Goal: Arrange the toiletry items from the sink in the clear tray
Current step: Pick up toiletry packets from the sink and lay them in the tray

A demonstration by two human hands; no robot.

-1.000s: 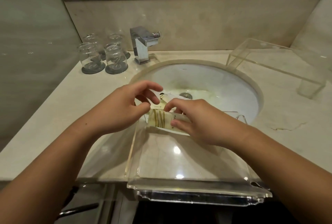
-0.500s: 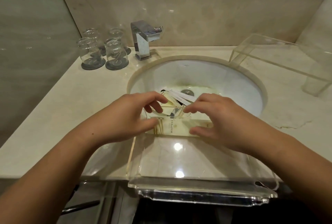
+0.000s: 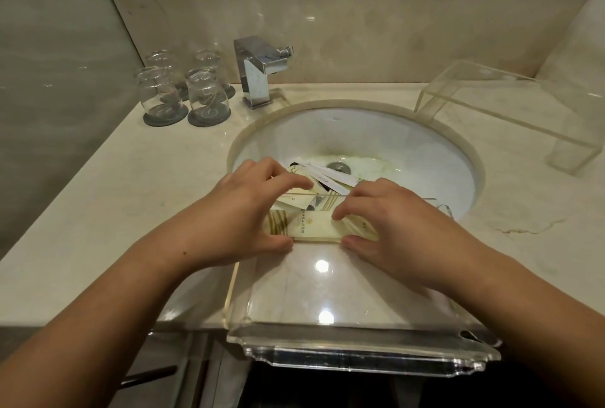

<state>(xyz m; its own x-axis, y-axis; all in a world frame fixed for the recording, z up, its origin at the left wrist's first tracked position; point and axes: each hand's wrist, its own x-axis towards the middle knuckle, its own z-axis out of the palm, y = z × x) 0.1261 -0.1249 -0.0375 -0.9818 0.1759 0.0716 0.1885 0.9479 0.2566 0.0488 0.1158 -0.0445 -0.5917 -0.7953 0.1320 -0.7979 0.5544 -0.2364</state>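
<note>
A cream toiletry box (image 3: 311,225) with gold stripes lies flat at the far end of the clear tray (image 3: 327,339), which sits on the counter's front edge. My left hand (image 3: 248,214) pinches the box's left end. My right hand (image 3: 389,224) holds its right end between thumb and fingers. Beyond the tray's far wall, several white and cream packets (image 3: 330,176) lie in the sink (image 3: 409,145) near the drain (image 3: 339,166).
A chrome faucet (image 3: 258,70) stands behind the basin. Several upturned glasses (image 3: 183,93) on dark coasters are at the back left. A clear acrylic riser (image 3: 510,112) sits at the back right. A mirror edge runs along the top.
Both hands have brought the cream box from above the sink's edge down and toward me into the tray's far end, laying it flat; my hands have spread to its two ends.
</note>
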